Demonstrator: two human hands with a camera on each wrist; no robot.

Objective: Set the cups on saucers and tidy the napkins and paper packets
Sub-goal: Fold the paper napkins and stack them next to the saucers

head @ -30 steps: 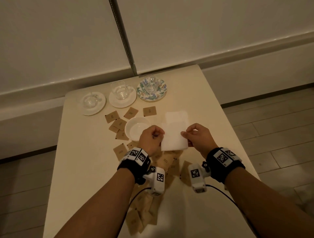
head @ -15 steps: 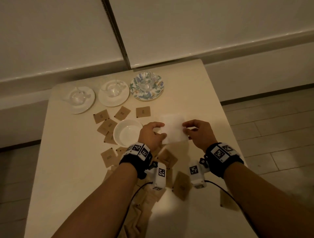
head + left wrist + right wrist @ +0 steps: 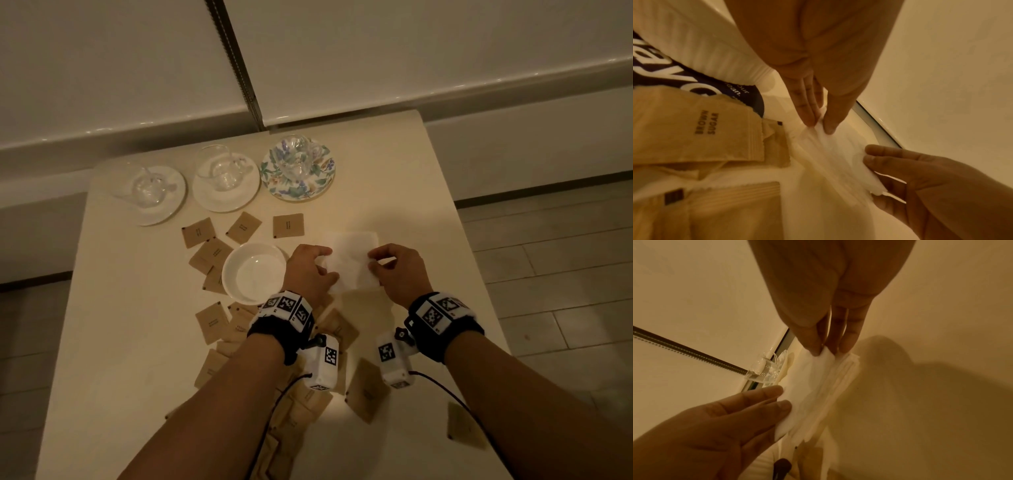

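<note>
A white napkin point(image 3: 352, 262) lies over other napkins right of the table's centre. My left hand point(image 3: 310, 270) pinches its left edge between thumb and fingers, as the left wrist view shows at the napkin point(image 3: 830, 146). My right hand point(image 3: 399, 270) pinches its right edge, seen in the right wrist view on the napkin point(image 3: 818, 378). Three glass cups sit on saucers at the back: one point(image 3: 145, 186), one point(image 3: 222, 171), and one on the flowered saucer point(image 3: 322, 178). Brown sugar packets point(image 3: 212, 322) lie scattered.
An empty white bowl point(image 3: 255, 272) stands just left of my left hand. Several more packets point(image 3: 366, 390) lie under and between my forearms, one point(image 3: 464, 426) near the right table edge. The wall runs behind the table; wooden floor lies on the right.
Both hands lowered the napkin from a raised, tilted hold down flat onto the napkin stack. The head view shifted a little.
</note>
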